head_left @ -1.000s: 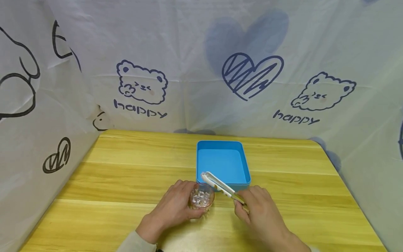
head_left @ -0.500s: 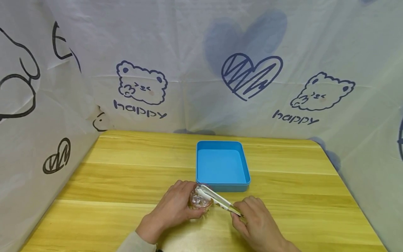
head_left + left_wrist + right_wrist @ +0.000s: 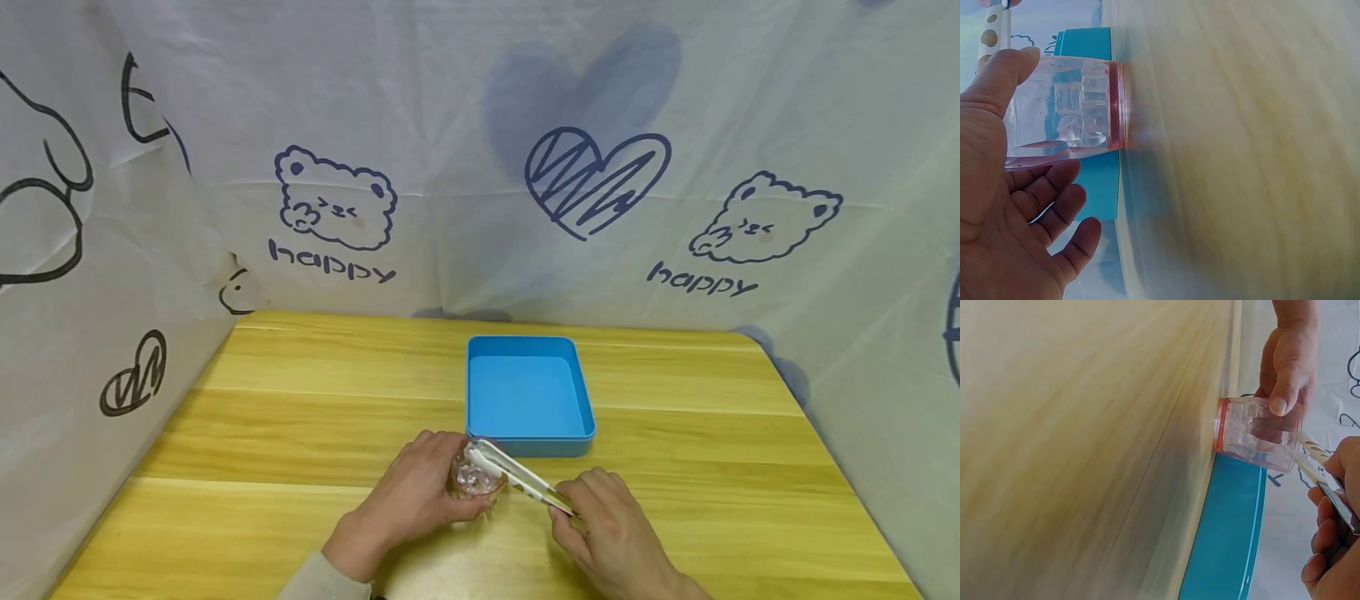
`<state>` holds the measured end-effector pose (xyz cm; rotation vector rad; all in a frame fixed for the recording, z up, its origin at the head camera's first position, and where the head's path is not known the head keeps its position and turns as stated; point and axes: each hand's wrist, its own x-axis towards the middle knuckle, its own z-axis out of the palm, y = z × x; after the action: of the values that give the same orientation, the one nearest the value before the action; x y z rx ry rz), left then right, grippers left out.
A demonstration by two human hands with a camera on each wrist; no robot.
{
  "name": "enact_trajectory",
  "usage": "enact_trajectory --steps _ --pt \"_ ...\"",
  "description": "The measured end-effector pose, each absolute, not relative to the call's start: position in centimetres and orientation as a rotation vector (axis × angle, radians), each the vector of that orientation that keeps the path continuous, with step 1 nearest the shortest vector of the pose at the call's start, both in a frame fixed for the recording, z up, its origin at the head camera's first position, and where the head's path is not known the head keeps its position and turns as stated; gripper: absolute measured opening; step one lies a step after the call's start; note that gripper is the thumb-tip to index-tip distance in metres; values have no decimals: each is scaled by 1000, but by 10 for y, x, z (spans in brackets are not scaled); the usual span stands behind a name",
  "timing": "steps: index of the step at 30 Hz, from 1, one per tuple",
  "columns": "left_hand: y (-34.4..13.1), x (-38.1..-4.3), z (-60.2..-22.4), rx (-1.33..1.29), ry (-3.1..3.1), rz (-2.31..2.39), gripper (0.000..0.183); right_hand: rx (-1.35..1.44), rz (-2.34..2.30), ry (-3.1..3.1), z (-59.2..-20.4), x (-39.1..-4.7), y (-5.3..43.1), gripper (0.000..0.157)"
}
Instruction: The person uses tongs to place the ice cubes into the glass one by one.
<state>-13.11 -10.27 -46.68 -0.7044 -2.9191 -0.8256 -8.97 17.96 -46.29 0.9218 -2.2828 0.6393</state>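
A clear plastic cup point(image 3: 1032, 134) with a pinkish base stands upright on the table in front of the blue tray. Several clear ice-like cubes point(image 3: 1069, 99) lie in its lower part. My left hand point(image 3: 416, 492) grips the cup from the left, thumb and fingers round its side. In my right hand point(image 3: 617, 527) is a pair of tongs point(image 3: 527, 478) with white, brown-spotted arms and metal handles. Their tips reach over the rim into the cup's mouth. In the right wrist view, the fingers point(image 3: 1324, 537) are curled about the handles.
Directly behind the cup sits a square blue tray point(image 3: 531, 447) with low walls. The wooden table point(image 3: 300, 400) meets a white cloth point(image 3: 442, 167) with bear and heart drawings at the back and sides.
My right hand has brought the tongs from above the tray's front edge back and down into the cup, where they have stayed since half a second ago. The left hand holds still.
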Motion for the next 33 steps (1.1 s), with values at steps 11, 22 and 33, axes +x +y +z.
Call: enact_trajectory --steps 11,22,33 --pt "-103 -131 -468 -697 -2921 -831 72 912 643 -2303 -464 -90 180 32" --pt "-102 -132 -468 -690 -2944 -839 74 861 625 -2348 -464 -88 180 11" --pt "-102 -132 -468 -692 -2938 -827 75 841 632 -2372 -466 -87 180 11"
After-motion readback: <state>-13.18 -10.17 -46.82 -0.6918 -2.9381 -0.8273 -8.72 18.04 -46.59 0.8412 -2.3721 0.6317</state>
